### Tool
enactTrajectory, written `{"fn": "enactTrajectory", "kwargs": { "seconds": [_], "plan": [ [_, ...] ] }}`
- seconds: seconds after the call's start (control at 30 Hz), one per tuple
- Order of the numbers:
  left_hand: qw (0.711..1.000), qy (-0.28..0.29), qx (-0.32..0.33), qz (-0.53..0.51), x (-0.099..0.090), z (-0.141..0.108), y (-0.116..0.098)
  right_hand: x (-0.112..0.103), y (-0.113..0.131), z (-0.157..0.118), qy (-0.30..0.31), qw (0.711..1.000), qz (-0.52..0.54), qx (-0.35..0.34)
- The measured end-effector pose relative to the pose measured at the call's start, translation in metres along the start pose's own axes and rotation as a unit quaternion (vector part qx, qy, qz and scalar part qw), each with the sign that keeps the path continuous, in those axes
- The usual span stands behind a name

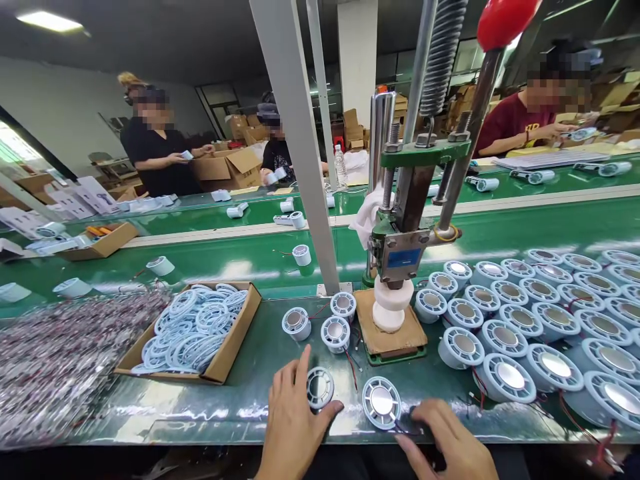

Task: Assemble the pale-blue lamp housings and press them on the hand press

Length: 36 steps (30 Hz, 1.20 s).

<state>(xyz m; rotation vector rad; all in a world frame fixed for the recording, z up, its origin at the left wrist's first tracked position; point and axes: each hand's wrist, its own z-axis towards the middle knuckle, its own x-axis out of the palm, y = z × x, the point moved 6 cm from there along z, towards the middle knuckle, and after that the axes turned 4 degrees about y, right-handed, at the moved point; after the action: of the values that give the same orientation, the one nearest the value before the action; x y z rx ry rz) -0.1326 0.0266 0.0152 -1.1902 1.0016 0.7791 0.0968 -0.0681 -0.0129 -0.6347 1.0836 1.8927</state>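
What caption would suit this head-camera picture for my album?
Left hand at one round blue unit, right hand beside another, near a lever press.

Wall, one, pale and plain (45,87), at 10 o'clock. Ceiling, dark (200,27), at 11 o'clock. Ceiling light, white, rectangular, lit (50,22), at 10 o'clock. Window, bright, slatted (20,145), just past 9 o'clock. Pillar, square, off-white (357,60), at 12 o'clock. Doorway, dark-framed (216,99), between 10 and 11 o'clock. Side table, small, laden (114,170), between 9 and 10 o'clock. Glazing, dim, possibly a paned partition (405,63), at 1 o'clock.
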Motion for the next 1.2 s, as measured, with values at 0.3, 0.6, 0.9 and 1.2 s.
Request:
{"fn": "enactTrajectory", "kwargs": {
  "seconds": [0.3, 0.6, 0.9, 1.2],
  "plan": [
    [0.989, 0.094, 0.116, -0.018, -0.008, -0.016, 0.024, 0.005, 0.018, 0.037, 0.065, 0.987, 0.142, -0.045],
    [0.982, -0.043, 0.119, -0.141, 0.000, -0.019, -0.041, 0.011, 0.001, 0.023, -0.069, 0.990, 0.115, 0.047],
    [0.972, 0.016, 0.131, -0.195, 0.028, -0.005, -0.101, 0.012, 0.005, 0.023, -0.145, 0.982, 0.116, 0.039],
    [0.964, -0.001, 0.072, -0.256, 0.061, -0.016, -0.093, 0.013, 0.008, 0.028, -0.085, 0.989, 0.118, 0.030]
  ]
}}
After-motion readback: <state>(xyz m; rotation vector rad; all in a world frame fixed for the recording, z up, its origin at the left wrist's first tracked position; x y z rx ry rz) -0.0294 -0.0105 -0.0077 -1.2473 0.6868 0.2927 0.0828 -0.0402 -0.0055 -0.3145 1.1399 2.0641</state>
